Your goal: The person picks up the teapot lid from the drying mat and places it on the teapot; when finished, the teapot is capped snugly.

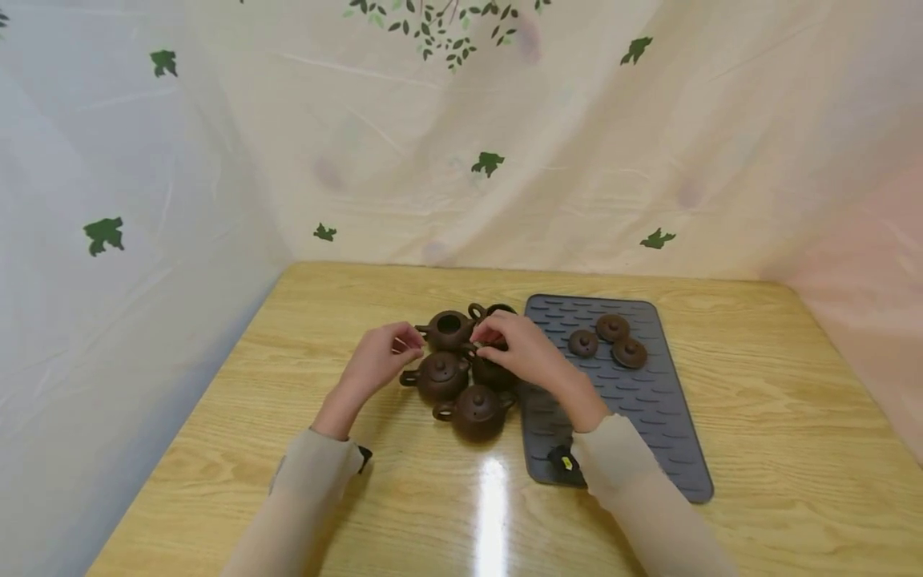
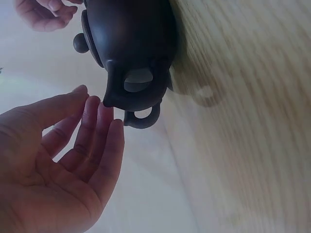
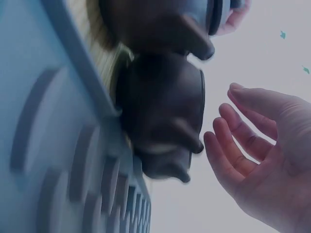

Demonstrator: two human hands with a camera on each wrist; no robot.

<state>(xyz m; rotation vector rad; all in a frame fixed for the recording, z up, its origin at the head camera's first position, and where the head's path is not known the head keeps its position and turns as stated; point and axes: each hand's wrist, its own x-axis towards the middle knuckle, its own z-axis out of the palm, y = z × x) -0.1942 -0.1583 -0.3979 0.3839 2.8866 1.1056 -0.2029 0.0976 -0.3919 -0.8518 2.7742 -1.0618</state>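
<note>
Several dark brown teapots stand bunched on the table in the head view. The front teapot [image 1: 478, 418] and the middle-left teapot [image 1: 437, 381] wear their lids. At the back left, one teapot [image 1: 449, 327] shows an open mouth. My left hand [image 1: 378, 357] hovers left of the group, thumb and fingers loosely bent around air; in the left wrist view its fingertips come close to a teapot handle [image 2: 141, 99]. Over the right-hand teapots hangs my right hand [image 1: 532, 353], holding nothing and partly hiding them. The right wrist view shows a lidless teapot [image 3: 160, 97] beside its fingers.
A dark grey ridged mat [image 1: 613, 401] lies right of the teapots, under my right forearm. On its far part sit three brown lids, among them a small lid [image 1: 583, 344]. A pale cloth [image 1: 404, 160] with leaf prints hangs behind the wooden table [image 1: 288, 385].
</note>
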